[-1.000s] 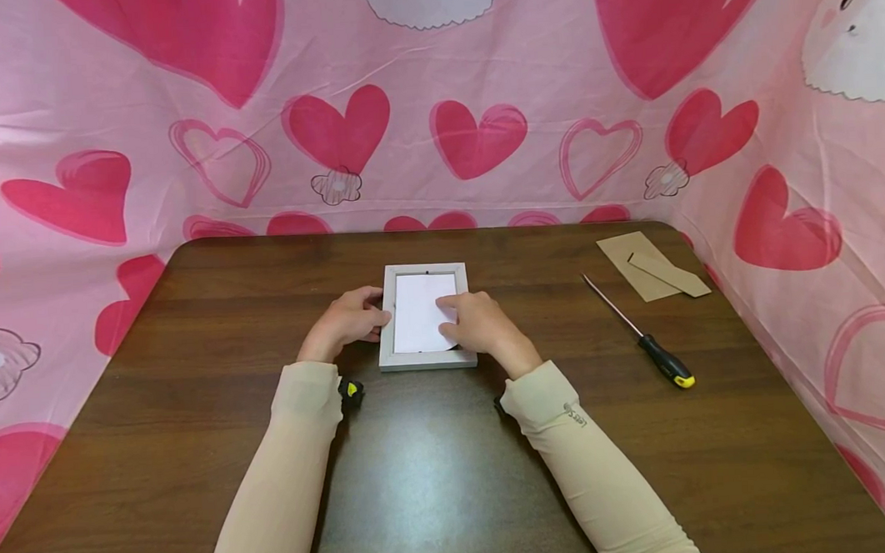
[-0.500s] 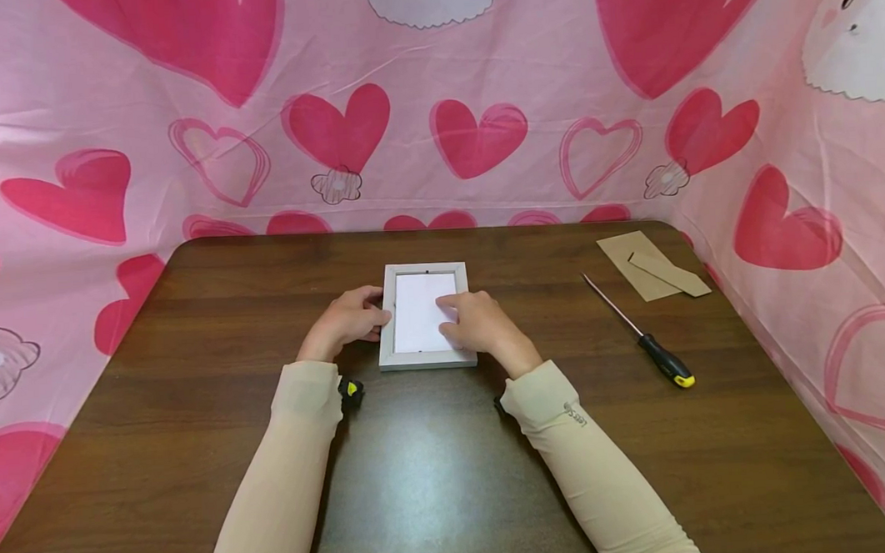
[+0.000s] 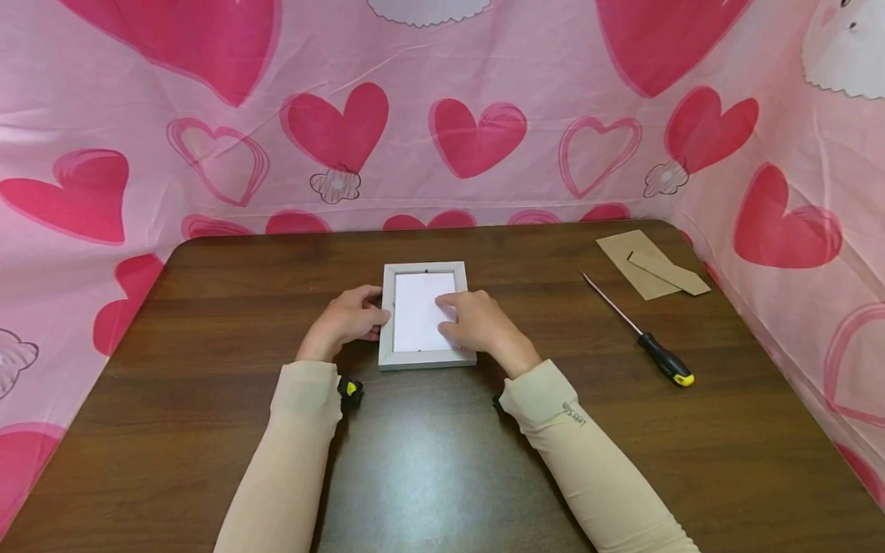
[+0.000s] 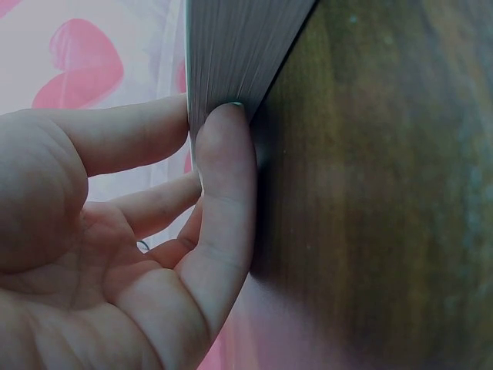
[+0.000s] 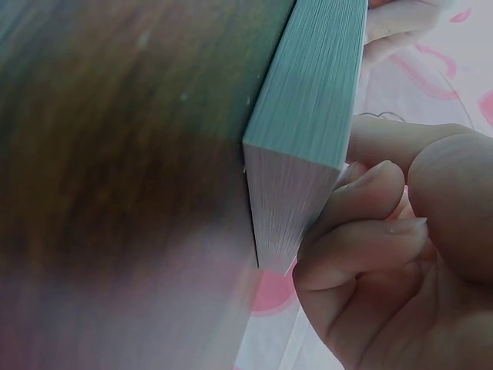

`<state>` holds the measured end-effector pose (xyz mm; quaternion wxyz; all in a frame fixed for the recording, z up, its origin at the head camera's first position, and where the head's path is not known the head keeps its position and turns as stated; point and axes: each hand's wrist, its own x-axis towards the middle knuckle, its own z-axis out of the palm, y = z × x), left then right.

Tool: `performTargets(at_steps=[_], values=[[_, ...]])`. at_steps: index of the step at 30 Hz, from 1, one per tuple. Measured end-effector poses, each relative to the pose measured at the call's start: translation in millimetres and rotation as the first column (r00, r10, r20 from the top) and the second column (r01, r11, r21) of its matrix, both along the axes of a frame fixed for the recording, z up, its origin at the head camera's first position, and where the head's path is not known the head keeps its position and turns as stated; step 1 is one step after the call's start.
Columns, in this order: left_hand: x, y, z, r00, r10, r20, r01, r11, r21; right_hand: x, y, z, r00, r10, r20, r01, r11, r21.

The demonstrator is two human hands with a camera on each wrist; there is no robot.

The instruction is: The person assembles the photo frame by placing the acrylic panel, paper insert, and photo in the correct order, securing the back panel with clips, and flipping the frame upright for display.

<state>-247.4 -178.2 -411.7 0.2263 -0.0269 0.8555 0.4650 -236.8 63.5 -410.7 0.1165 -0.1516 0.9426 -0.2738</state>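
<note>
A pale grey picture frame (image 3: 428,362) lies flat on the dark wooden table, with a white sheet (image 3: 415,313) showing inside its border. My left hand (image 3: 346,322) rests against the frame's left side. In the left wrist view, the left thumb (image 4: 135,137) touches the upper edge, and a lower finger (image 4: 227,169) lies against the side face close to the tabletop. Over the right part of the sheet, my right hand (image 3: 482,320) points its index finger and thumb onto the white surface. Its other fingers (image 5: 354,247) are bent beside the frame, holding nothing.
To the right lies a screwdriver (image 3: 660,357) with a black and yellow handle. Behind it are a brown board (image 3: 629,258) and a narrower brown strip (image 3: 671,273) partly on top. A pink heart-printed cloth (image 3: 401,61) hangs behind and beside the table (image 3: 218,430).
The lower right part of the white sheet, showing a dark gap a second ago, now lies flat under my right hand. Both hands stay almost still.
</note>
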Motion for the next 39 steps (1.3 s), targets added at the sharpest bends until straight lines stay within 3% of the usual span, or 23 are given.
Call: performTargets(at_steps=[14,24,31,39], values=[[-0.1,-1.4,0.1,1.0,-0.003,-0.008,0.003,1.0,-0.004,-2.6,1,-0.1,0.999,0.033,-0.021,-0.033,0.999,-0.017],[-0.5,-1.2,0.4,1.0,-0.001,-0.007,0.001,1.0,0.004,-4.5,16,17.1,0.995,0.03,-0.092,-0.04,0.994,-0.099],[-0.7,-0.3,-0.2,1.0,0.002,-0.008,-0.002,1.0,0.013,-9.7,51,36.8,0.99,-0.053,-0.13,0.024,0.977,-0.211],[-0.6,-2.0,-1.5,1.0,0.007,0.0,-0.007,1.0,0.013,-25.5,129,59.6,0.959,-0.133,-0.25,0.114,0.989,-0.09]])
